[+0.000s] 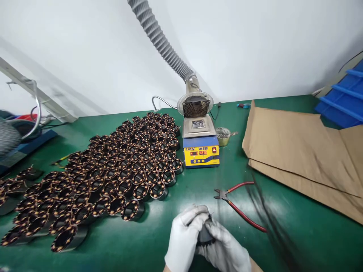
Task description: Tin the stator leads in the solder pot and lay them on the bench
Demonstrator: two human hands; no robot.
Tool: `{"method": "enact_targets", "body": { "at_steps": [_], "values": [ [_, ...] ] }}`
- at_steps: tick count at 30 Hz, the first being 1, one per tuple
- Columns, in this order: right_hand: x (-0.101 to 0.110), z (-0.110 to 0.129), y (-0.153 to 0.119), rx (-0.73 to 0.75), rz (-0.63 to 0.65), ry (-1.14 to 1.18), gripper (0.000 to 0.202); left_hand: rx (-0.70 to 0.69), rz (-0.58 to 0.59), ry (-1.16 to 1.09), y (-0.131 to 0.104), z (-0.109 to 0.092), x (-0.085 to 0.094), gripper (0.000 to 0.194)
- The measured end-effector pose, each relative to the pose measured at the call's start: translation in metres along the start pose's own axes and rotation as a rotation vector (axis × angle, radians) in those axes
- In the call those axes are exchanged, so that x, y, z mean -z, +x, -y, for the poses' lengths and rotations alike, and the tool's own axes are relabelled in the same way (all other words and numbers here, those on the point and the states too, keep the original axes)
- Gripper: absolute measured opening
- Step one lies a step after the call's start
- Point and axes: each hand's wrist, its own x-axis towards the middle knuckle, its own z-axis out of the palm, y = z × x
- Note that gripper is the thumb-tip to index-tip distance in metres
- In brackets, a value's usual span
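My left hand [185,236] and my right hand [227,247], both in white gloves, are together at the bottom middle. Between them they hold a dark ring-shaped part [205,235], its outer side grey and mostly covered by the fingers. The fingers of both hands are wrapped round it. Just beyond my right hand, red-handled cutters [224,195] lie with their jaws apart. Many similar rings [133,210] with copper-coloured windings stand packed to the left of my hands.
A blue and yellow heating unit [201,152] stands behind my hands, under an exhaust hose [161,39], beside a small metal pot [223,140]. Brown paper [297,147] and blue bins [343,98] are right. Dark blurred strands [272,219] cross the green table [159,236].
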Motion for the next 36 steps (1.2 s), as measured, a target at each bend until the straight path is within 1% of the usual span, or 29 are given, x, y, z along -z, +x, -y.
{"method": "enact_targets", "body": {
  "at_steps": [2,3,4,6,7,8,9,10,11,12,13,14,15,16,17,18,19,20,21,23,25,26,27,29,30,31,32,34,36],
  "values": [
    [-0.001,0.000,0.000,-0.002,-0.015,0.000,0.023,0.024,-0.072,-0.106,0.003,0.007,-0.006,0.013],
    [-0.001,0.000,0.000,0.002,-0.018,0.004,0.024,0.040,-0.099,-0.175,0.006,0.011,-0.005,0.017],
    [-0.001,0.001,0.000,-0.008,-0.010,0.005,0.025,0.040,-0.132,-0.251,0.008,0.015,-0.001,0.021],
    [-0.002,0.004,-0.001,-0.045,0.015,0.012,0.030,0.000,-0.238,-0.363,0.012,0.019,0.011,0.028],
    [-0.002,0.005,-0.002,-0.065,0.031,0.021,0.033,-0.018,-0.289,-0.383,0.013,0.019,0.018,0.030],
    [-0.003,0.007,-0.002,-0.090,0.045,0.033,0.037,-0.015,-0.300,-0.373,0.012,0.019,0.023,0.033],
    [-0.003,0.008,-0.002,-0.118,0.061,0.048,0.040,0.012,-0.255,-0.329,0.010,0.018,0.028,0.037],
    [-0.003,0.009,-0.003,-0.136,0.066,0.064,0.043,0.051,-0.158,-0.257,0.007,0.016,0.030,0.044],
    [-0.004,0.009,-0.003,-0.138,0.065,0.079,0.044,0.090,-0.031,-0.180,0.003,0.015,0.031,0.054],
    [-0.005,0.010,-0.003,-0.139,0.055,0.085,0.044,0.114,0.093,-0.119,-0.001,0.013,0.029,0.066],
    [-0.005,0.010,-0.003,-0.133,0.038,0.075,0.044,0.116,0.188,-0.079,-0.005,0.011,0.027,0.076],
    [-0.006,0.010,-0.003,-0.122,0.022,0.051,0.044,0.106,0.248,-0.057,-0.007,0.009,0.023,0.082],
    [-0.006,0.010,-0.003,-0.111,0.009,0.019,0.045,0.096,0.276,-0.048,-0.009,0.006,0.020,0.081],
    [-0.006,0.010,-0.003,-0.111,0.004,-0.019,0.046,0.088,0.274,-0.051,-0.008,0.004,0.016,0.073],
    [-0.006,0.010,-0.003,-0.121,0.012,-0.052,0.047,0.086,0.250,-0.052,-0.007,0.001,0.012,0.060],
    [-0.005,0.009,-0.003,-0.133,0.019,-0.077,0.047,0.086,0.198,-0.052,-0.005,-0.001,0.009,0.044],
    [-0.003,0.008,-0.003,-0.141,0.025,-0.094,0.046,0.087,0.120,-0.053,-0.001,-0.002,0.007,0.028],
    [-0.001,0.008,-0.003,-0.148,0.024,-0.100,0.044,0.085,0.025,-0.060,0.002,-0.002,0.005,0.016],
    [0.001,0.007,-0.003,-0.153,0.020,-0.099,0.042,0.085,-0.069,-0.076,0.006,-0.001,0.005,0.011],
    [0.005,0.005,-0.004,-0.141,0.001,-0.064,0.040,0.097,-0.205,-0.132,0.014,0.005,0.008,0.014],
    [0.008,0.004,-0.005,-0.144,-0.013,-0.014,0.039,0.080,-0.291,-0.226,0.019,0.012,0.016,0.025],
    [0.009,0.004,-0.006,-0.162,-0.007,0.007,0.039,0.067,-0.298,-0.273,0.020,0.015,0.020,0.030],
    [0.009,0.004,-0.006,-0.175,0.000,0.020,0.040,0.058,-0.266,-0.302,0.020,0.016,0.022,0.034],
    [0.007,0.004,-0.004,-0.184,0.034,0.027,0.040,0.062,-0.114,-0.307,0.016,0.014,0.022,0.036],
    [0.006,0.004,-0.003,-0.166,0.047,0.024,0.037,0.079,-0.033,-0.274,0.013,0.011,0.019,0.035],
    [0.004,0.004,-0.001,-0.135,0.054,0.018,0.033,0.093,0.024,-0.222,0.010,0.007,0.014,0.030],
    [0.002,0.003,0.000,-0.104,0.054,0.001,0.029,0.104,0.034,-0.167,0.008,0.003,0.008,0.024],
    [-0.002,0.002,0.003,-0.062,0.046,-0.066,0.026,0.112,-0.062,-0.081,0.006,-0.004,0.001,0.013],
    [-0.005,-0.001,0.005,0.011,-0.001,-0.182,0.037,0.105,-0.164,-0.041,0.008,-0.006,0.004,0.015]
  ]
}}
